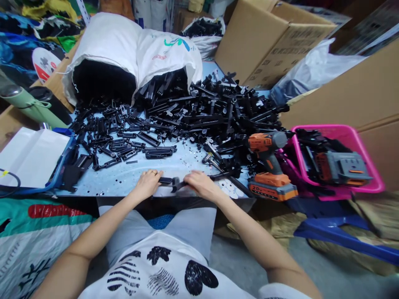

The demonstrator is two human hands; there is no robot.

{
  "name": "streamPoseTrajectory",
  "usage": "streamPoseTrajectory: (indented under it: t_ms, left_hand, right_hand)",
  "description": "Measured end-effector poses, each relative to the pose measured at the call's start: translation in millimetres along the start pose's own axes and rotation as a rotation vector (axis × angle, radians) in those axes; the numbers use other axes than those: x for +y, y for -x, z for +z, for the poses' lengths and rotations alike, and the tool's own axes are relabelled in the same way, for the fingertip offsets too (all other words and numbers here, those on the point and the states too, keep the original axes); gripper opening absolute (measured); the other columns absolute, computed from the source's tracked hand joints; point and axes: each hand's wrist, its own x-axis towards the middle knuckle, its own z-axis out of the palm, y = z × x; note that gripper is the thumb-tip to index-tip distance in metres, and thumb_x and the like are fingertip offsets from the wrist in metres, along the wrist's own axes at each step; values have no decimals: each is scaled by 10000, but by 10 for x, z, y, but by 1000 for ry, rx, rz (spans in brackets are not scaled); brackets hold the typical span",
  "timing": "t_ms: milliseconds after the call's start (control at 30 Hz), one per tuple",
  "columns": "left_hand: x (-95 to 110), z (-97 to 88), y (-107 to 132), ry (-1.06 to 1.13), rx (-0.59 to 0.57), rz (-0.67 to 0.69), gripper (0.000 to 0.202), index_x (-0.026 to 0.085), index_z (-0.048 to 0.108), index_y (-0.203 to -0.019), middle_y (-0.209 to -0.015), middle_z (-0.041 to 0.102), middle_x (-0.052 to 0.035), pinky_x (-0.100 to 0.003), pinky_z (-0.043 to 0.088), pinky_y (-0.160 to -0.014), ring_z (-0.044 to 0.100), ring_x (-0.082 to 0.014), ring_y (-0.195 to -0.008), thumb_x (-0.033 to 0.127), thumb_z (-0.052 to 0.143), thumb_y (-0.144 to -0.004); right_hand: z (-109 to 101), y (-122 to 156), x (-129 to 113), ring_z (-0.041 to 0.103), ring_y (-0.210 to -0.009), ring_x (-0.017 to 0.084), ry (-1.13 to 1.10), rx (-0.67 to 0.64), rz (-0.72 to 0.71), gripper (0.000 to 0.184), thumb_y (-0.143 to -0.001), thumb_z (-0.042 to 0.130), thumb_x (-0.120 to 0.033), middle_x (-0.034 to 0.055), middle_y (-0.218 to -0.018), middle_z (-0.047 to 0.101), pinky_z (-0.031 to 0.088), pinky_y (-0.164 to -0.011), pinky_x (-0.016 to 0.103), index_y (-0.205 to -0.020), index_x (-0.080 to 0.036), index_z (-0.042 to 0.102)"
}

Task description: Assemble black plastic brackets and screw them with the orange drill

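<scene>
Behind the cordless drill and up to its right, big cardboard boxes, stacked and leaning.

Far to the drill's upper left, a white sack on its side, mouth open toward the camera, dark inside.

Under the drill and stretching away to its left, a pale blue table, speckled with small holes and loose bits.

Just behind the drill and spreading leftward up to the sack's mouth, a heap of black plastic parts: long bars piled thick near the drill, shorter flat pieces thinning out further left.

Far left of the drill, at the table's edge, a white bag inside a blue frame.

Immediately right of the drill, touching or nearly touching it, a pink basket with more black parts and a grey tool body inside.

The drill itself: orange and grey, upright on its battery base at the table's front right corner.

Left of the drill, at the table's near edge, the right hand, palm down, fingers curled onto one end of a black strip.

Further left again, the left hand, likewise pinching the strip's other end.

Hands slightly apart, joined only by the strip, flat along the edge between them.
</scene>
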Motion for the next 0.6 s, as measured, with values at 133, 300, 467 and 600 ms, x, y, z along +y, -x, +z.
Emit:
streamPoseTrajectory:
  t_ms: [133, 300, 467, 600]
  left_hand:
    - [49, -55, -74, 137, -81, 130, 441, 204, 415, -1331, -1194, 538, -108, -398, 357, -925, 476, -247, -1111, 282, 415, -897]
    - [181, -88, -162, 134, -100, 130, 661, 192, 512, -1186, -1097, 547, -114, -404, 372, -857, 492, -290, -1024, 673, 544, -734]
    - [166, -2, -160, 110, -43, 135, 731, 185, 504, -1169, -1102, 557, -122, -416, 369, -853, 499, -301, -1012, 702, 602, -662]
    - [110, 68, -137, 186, 50, 152, 693, 176, 500, -1152, -1077, 581, -121, -421, 386, -865, 531, -296, -1010, 672, 609, -681]
  right_hand:
    - [121, 19, -242, 564, -745, 146, -6, -144, 19, 376, -968, 315, -446, 60, -850, 607, 353, -631, 248, -1037, -177, 567]
    - [190, 6, -329, 575, -738, 133, 12, -175, 149, 399, -965, 302, -483, 52, -857, 612, 284, -572, 238, -1005, -186, 565]
    - [152, -48, -454, 574, -722, 132, 25, -168, 209, 399, -965, 299, -491, 41, -857, 619, 240, -551, 253, -1012, -200, 567]
    - [90, -73, -521, 549, -712, 135, 74, -128, 255, 406, -972, 284, -475, 49, -850, 620, 238, -570, 265, -1003, -197, 578]
